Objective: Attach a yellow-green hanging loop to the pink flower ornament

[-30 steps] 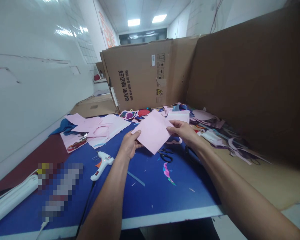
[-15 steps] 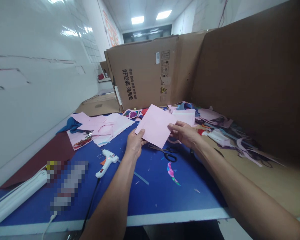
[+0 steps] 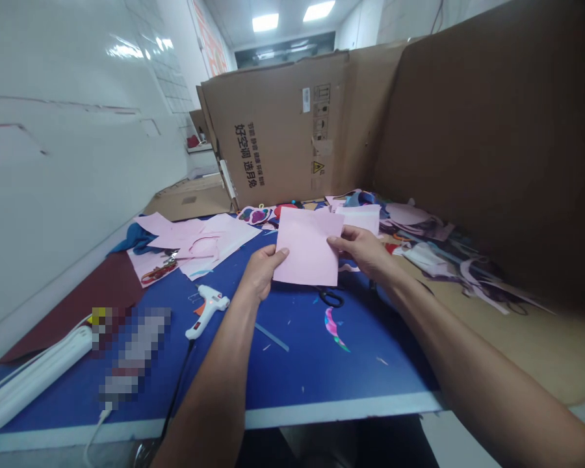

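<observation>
A pink sheet of paper (image 3: 308, 250) is held up above the blue table, its lower edge nearly level. My left hand (image 3: 263, 270) grips its left edge, thumb on the front face. At the right edge, my right hand (image 3: 363, 250) pinches it between thumb and fingers. Under the sheet lie black-handled scissors (image 3: 332, 298), their blades hidden by the paper. A white glue gun (image 3: 207, 311) rests on the table left of my left forearm, its small light glowing. A colourful curved scrap (image 3: 335, 329) lies in front of the scissors.
Pink and white paper pieces (image 3: 202, 244) lie at the left. Offcuts (image 3: 424, 227) pile up along the right, beside a tall cardboard wall (image 3: 283, 130). A white power strip (image 3: 36, 377) sits at the front left. A clear glue stick (image 3: 272, 337) lies near my left forearm.
The pink sheet has been turned from a slanted, diamond-like position to nearly square-on. Both hands still grip it. The view has shifted slightly.
</observation>
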Available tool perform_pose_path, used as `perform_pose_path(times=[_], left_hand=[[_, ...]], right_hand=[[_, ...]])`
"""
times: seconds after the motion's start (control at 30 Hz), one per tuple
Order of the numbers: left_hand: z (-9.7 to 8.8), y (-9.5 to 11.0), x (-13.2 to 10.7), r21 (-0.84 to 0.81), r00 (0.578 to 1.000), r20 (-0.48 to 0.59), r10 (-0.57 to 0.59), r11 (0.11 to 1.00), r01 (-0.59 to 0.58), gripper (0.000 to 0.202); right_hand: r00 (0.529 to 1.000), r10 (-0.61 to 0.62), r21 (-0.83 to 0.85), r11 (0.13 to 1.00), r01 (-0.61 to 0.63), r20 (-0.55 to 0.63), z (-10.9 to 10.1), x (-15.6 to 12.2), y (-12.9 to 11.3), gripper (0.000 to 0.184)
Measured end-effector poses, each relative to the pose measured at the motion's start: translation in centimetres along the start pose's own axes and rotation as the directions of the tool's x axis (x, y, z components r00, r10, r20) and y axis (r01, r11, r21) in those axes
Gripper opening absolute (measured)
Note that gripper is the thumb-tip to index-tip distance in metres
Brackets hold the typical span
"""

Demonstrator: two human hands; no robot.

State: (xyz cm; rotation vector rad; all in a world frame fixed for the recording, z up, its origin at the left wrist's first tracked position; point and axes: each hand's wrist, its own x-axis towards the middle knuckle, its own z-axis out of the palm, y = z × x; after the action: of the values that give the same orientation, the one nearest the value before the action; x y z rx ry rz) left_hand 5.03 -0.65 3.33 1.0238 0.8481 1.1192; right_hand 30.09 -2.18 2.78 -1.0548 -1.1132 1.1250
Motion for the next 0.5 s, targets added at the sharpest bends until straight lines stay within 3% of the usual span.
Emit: perform_pose_path(times=[0.1, 0.33, 0.5], left_hand=[[0.17, -0.62, 0.12, 0.016, 1.000, 0.005, 0.005, 1.000, -0.005, 0.043], [0.50, -0.55, 0.31, -0.030, 0.989, -0.116, 0.094, 0.995, -0.098, 0.038], [0.51, -0.05, -0.01, -0.110, 0.999, -0.037, -0.003, 0.994, -0.001, 0.033]], right_hand=[[1.000, 0.004, 0.023, 1.000, -0.005, 0.019, 0.38, -0.28, -0.09, 0.033], [0.995, 0.063, -0.053, 0.997, -0.059, 0.077, 0.80, -0.60, -0.19, 0.036], [0.997, 0.018, -0.096, 0.995, -0.011, 0.072, 0.65, -0.44, -0.27, 0.034]])
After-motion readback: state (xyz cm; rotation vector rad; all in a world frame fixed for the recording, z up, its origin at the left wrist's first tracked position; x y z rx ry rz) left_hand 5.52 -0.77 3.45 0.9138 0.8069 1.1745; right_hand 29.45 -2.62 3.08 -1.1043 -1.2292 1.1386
